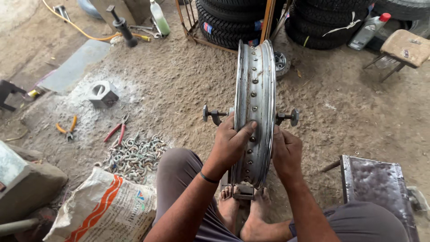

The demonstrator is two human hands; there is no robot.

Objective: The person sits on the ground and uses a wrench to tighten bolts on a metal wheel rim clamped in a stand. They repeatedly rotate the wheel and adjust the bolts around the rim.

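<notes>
Wheel rim point(255, 103) upright on truing stand point(244, 192) at 12 o'clock, between my feet. My left hand point(230, 143) grips rim's near edge, thumb across spoke holes; my right hand point(286, 152) clasps opposite flange. I keep grip even, turn slowly, judging wobble.

White sack point(105, 208) with orange stripes lies lower left.

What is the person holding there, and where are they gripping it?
A bare metal wheel rim, standing upright. The left hand wraps over its near edge with the thumb in the channel; the right hand presses against its right side.
</notes>
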